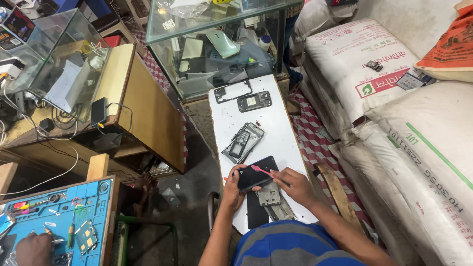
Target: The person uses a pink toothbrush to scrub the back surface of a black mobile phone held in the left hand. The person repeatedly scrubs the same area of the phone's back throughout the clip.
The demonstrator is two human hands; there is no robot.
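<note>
Two hands work at the near end of the narrow white tabletop (276,133). Left hand (231,189) has its grip closed around the left edge of a black phone (256,173), holding it tilted just above the surface. Right hand (295,186) has its grip pinched shut on a pink toothbrush (261,170), whose head lies across the upper part of the phone's back. Judged from this pose, the step in hand is brushing the phone's surface clean. A further stroke calls for a steady left-hand hold and light pressure, so the phone does not slip toward the tabletop's near edge. Directly beneath the phone lie a grey metal frame (270,194) and a dark flat panel (256,214). Toward the middle of the tabletop rests an opened keypad handset (242,142); two more phone shells (244,96) lie at the far end, below a glass display case (217,44). Another person's hand (32,249) rests on a blue work mat (59,216) well apart to the left.
</note>
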